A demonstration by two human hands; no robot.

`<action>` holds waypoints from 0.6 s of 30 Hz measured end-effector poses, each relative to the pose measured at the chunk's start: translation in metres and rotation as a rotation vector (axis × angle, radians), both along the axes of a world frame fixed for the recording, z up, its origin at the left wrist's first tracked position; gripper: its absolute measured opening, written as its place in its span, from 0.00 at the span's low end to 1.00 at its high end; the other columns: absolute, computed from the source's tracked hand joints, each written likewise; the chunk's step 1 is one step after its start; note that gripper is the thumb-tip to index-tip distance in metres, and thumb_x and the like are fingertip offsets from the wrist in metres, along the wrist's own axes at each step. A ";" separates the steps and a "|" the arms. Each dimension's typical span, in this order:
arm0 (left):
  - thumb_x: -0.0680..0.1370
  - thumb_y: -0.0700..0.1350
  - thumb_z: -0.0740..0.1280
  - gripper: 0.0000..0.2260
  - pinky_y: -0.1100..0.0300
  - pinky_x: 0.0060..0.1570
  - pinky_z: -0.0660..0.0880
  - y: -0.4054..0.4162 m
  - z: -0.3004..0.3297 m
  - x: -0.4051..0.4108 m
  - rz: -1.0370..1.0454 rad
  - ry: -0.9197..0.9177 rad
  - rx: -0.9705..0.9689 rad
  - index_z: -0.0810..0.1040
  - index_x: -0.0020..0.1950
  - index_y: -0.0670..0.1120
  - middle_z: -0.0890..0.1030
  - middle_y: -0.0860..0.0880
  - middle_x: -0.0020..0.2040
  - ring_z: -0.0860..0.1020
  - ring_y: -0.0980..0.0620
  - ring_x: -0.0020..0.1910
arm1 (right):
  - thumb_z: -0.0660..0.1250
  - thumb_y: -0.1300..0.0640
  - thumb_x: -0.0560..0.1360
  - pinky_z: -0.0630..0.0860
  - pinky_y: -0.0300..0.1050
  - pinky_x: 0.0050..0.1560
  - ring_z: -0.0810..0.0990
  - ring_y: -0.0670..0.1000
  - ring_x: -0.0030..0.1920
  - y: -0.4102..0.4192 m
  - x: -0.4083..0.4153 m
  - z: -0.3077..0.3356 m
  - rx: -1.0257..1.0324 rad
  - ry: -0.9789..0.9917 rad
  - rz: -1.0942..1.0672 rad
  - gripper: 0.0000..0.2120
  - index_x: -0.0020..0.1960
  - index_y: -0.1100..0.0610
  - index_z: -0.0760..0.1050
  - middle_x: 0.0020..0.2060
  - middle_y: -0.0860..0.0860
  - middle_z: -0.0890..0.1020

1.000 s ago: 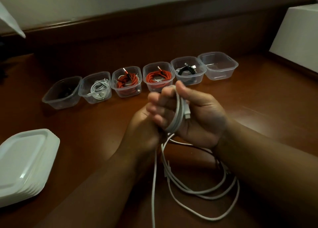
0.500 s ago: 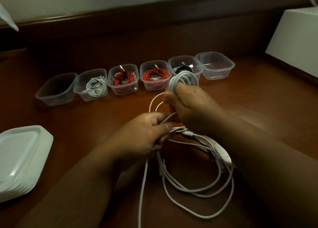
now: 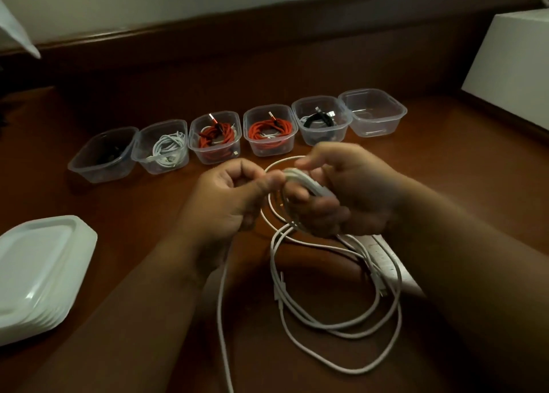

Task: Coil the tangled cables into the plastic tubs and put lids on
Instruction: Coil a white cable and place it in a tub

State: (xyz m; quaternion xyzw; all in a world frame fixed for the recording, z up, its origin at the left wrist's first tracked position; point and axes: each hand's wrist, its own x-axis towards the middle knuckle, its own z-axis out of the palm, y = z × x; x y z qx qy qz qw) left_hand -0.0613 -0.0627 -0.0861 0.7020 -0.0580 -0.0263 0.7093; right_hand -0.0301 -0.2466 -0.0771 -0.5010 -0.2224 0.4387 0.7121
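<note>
Both hands grasp white cable (image 3: 309,288): left hand (image 3: 228,196) pinches strand, right hand (image 3: 341,190) apparently clasps coil

Six tubs (image 3: 372,113), one lid stack (image 3: 38,271), two hands (image 3: 228,196).

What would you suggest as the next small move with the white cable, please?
Probably wrap another loop: the right hand holds a partial coil of white cable, the left hand pinches the feeding strand, and much slack still lies on the brown wooden table.
</note>
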 end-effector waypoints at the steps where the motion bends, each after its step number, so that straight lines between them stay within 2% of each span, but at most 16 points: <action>1: 0.68 0.49 0.71 0.11 0.69 0.19 0.58 -0.003 0.000 0.001 -0.005 0.061 -0.126 0.75 0.43 0.44 0.71 0.51 0.28 0.63 0.60 0.20 | 0.56 0.51 0.75 0.61 0.42 0.28 0.65 0.47 0.23 0.002 0.000 -0.002 0.194 0.120 0.043 0.12 0.41 0.58 0.71 0.25 0.50 0.68; 4: 0.71 0.51 0.68 0.12 0.71 0.19 0.58 -0.010 -0.002 0.001 -0.027 0.223 -0.324 0.76 0.50 0.46 0.71 0.52 0.32 0.63 0.62 0.20 | 0.53 0.55 0.79 0.72 0.42 0.40 0.73 0.48 0.31 0.013 -0.002 -0.008 0.556 0.264 -0.006 0.08 0.47 0.58 0.68 0.33 0.51 0.74; 6: 0.72 0.49 0.67 0.07 0.71 0.19 0.61 -0.014 -0.005 -0.002 -0.036 0.292 -0.344 0.79 0.46 0.48 0.72 0.53 0.32 0.65 0.61 0.22 | 0.51 0.55 0.82 0.75 0.45 0.48 0.78 0.50 0.38 0.018 -0.003 -0.008 0.664 0.222 -0.171 0.10 0.49 0.57 0.69 0.38 0.52 0.76; 8: 0.74 0.47 0.67 0.05 0.69 0.21 0.64 -0.021 -0.009 -0.008 -0.050 0.321 -0.318 0.81 0.47 0.48 0.74 0.52 0.31 0.68 0.60 0.23 | 0.51 0.55 0.83 0.78 0.47 0.53 0.82 0.53 0.46 0.019 -0.009 -0.005 0.674 0.080 -0.406 0.13 0.48 0.57 0.71 0.41 0.53 0.80; 9: 0.75 0.45 0.66 0.06 0.69 0.21 0.66 -0.025 -0.010 -0.012 -0.074 0.320 -0.301 0.81 0.49 0.47 0.75 0.51 0.31 0.69 0.59 0.24 | 0.51 0.55 0.83 0.79 0.50 0.55 0.83 0.55 0.50 0.019 -0.012 -0.004 0.602 -0.074 -0.533 0.13 0.47 0.56 0.72 0.43 0.54 0.82; 11: 0.78 0.40 0.64 0.07 0.67 0.22 0.65 -0.029 -0.013 -0.018 -0.135 0.289 -0.261 0.81 0.51 0.45 0.74 0.49 0.31 0.68 0.57 0.24 | 0.54 0.54 0.82 0.80 0.56 0.53 0.83 0.58 0.51 0.020 -0.020 -0.005 0.261 -0.561 -0.721 0.11 0.48 0.49 0.75 0.49 0.55 0.83; 12: 0.79 0.38 0.63 0.08 0.66 0.22 0.65 -0.029 -0.012 -0.020 -0.160 0.265 -0.229 0.81 0.50 0.45 0.74 0.48 0.32 0.68 0.57 0.23 | 0.55 0.53 0.81 0.81 0.57 0.47 0.83 0.57 0.46 0.021 -0.021 -0.008 0.018 -0.832 -0.785 0.09 0.49 0.47 0.75 0.50 0.55 0.83; 14: 0.79 0.36 0.63 0.09 0.66 0.21 0.63 -0.024 -0.010 -0.019 -0.190 0.220 -0.120 0.81 0.46 0.46 0.73 0.47 0.31 0.67 0.56 0.21 | 0.56 0.49 0.80 0.77 0.53 0.37 0.79 0.53 0.37 0.020 -0.019 -0.015 -0.433 -1.244 -0.860 0.10 0.51 0.51 0.75 0.45 0.53 0.81; 15: 0.80 0.36 0.63 0.08 0.67 0.20 0.63 -0.020 -0.009 -0.017 -0.189 0.201 -0.041 0.81 0.47 0.45 0.74 0.47 0.30 0.67 0.56 0.20 | 0.56 0.49 0.81 0.74 0.51 0.36 0.77 0.52 0.36 0.018 -0.016 -0.016 -0.580 -1.351 -0.891 0.11 0.49 0.53 0.74 0.41 0.52 0.80; 16: 0.80 0.37 0.64 0.07 0.67 0.20 0.63 -0.017 -0.008 -0.015 -0.174 0.179 0.048 0.81 0.49 0.44 0.74 0.49 0.29 0.67 0.57 0.19 | 0.56 0.50 0.82 0.70 0.49 0.34 0.76 0.52 0.35 0.017 -0.015 -0.013 -0.667 -1.373 -0.896 0.10 0.45 0.51 0.72 0.38 0.50 0.79; 18: 0.80 0.38 0.65 0.06 0.69 0.21 0.64 -0.010 -0.004 -0.010 -0.135 0.099 0.231 0.81 0.49 0.46 0.75 0.53 0.26 0.68 0.60 0.20 | 0.56 0.51 0.83 0.67 0.45 0.32 0.72 0.47 0.34 0.014 -0.014 -0.008 -0.792 -1.313 -0.812 0.11 0.42 0.47 0.64 0.36 0.47 0.75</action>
